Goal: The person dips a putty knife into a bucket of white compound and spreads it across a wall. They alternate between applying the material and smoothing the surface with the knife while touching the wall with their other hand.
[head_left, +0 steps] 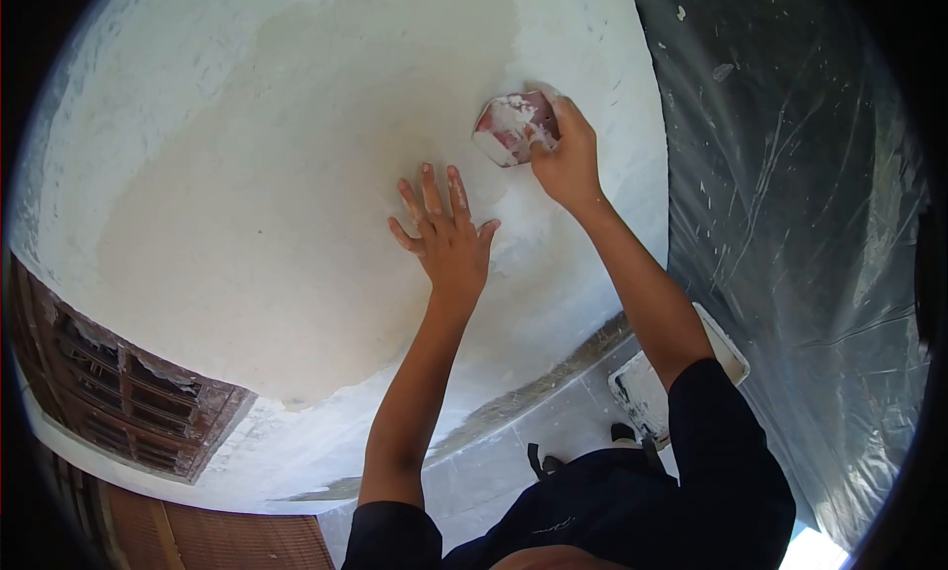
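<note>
A reddish, roughly rounded flat tool or pad [515,128], smeared with white material, is against the pale wall [296,225]. My right hand [570,155] grips its right edge, with the thumb over its face. To the left and lower, my left hand [449,234] lies on the wall with its fingers spread and whitish residue on the fingertips; it holds nothing. A large beige-grey patch covers the middle of the wall, with whiter areas around it.
Dark plastic sheeting [780,175] with white splatters hangs along the right. A white-smeared tray [642,397] sits on the grey floor [494,466] near my feet. At the lower left are a brown wooden grille [128,397] and a brown slatted panel [222,542].
</note>
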Available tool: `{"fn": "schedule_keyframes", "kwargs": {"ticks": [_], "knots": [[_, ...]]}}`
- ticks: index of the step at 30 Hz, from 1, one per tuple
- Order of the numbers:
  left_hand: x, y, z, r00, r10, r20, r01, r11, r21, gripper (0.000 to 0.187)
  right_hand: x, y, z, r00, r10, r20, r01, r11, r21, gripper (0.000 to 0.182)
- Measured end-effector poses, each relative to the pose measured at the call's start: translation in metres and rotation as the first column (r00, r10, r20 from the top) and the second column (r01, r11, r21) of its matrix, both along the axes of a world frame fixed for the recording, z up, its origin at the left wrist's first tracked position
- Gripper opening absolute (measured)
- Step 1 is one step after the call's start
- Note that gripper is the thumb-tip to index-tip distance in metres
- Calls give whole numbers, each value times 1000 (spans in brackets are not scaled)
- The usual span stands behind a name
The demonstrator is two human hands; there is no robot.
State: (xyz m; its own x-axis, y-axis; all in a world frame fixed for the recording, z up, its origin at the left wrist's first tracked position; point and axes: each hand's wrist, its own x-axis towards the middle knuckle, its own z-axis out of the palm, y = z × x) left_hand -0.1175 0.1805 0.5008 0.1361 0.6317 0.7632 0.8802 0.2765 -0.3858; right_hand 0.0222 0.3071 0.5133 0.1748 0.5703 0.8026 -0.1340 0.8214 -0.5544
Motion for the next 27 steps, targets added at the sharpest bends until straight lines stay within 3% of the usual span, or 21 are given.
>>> {"fn": "schedule_keyframes", "kwargs": {"ticks": [3,4,6,8,10,13,14,16,17,18,20,22,23,27], "knots": [[1,-1,2,1000,-11,16,11,1000,-5,111,19,26,7,930,-223,-292,171,966,-194,50],[2,-1,2,1000,-5,25,5,1000,-13,111,20,23,10,931,-221,-290,171,967,-190,50],[3,-2,3,999,9,31,-8,1000,-25,111,15,9,14,988,-10,-157,6,1000,-24,51],[6,-1,4,999,18,31,-17,999,-44,112,5,-9,20,994,86,67,-93,990,103,53],[7,-1,5,1000,19,24,-17,999,-52,112,1,5,22,999,-26,36,20,988,152,52],[5,0,4,1000,6,5,-6,1000,-26,110,17,27,25,932,-271,-239,252,962,-109,52],[5,1,3,1000,5,8,-5,1000,-21,110,16,28,23,933,-271,-239,253,962,-104,52],[6,0,1,999,35,-9,-35,999,-29,110,15,9,28,967,-101,-233,80,992,-95,52],[7,0,1,999,32,-8,-32,999,-29,110,7,0,27,990,-47,-135,46,999,-10,52],[7,0,1,999,30,-9,-31,999,-32,110,0,-7,27,997,-62,-55,67,994,89,51],[7,0,3,1000,25,-16,-26,999,-35,110,-1,-5,29,996,-92,11,92,996,7,50],[5,-1,3,1000,16,8,-16,999,-31,110,3,18,23,935,-260,-240,208,953,-223,48],[5,-1,2,1000,16,6,-16,999,-30,110,6,29,18,880,-266,-394,168,949,-265,52],[5,2,1,1000,22,-12,-22,1000,-18,109,-5,-1,38,942,-101,-319,81,994,-77,52]]}}
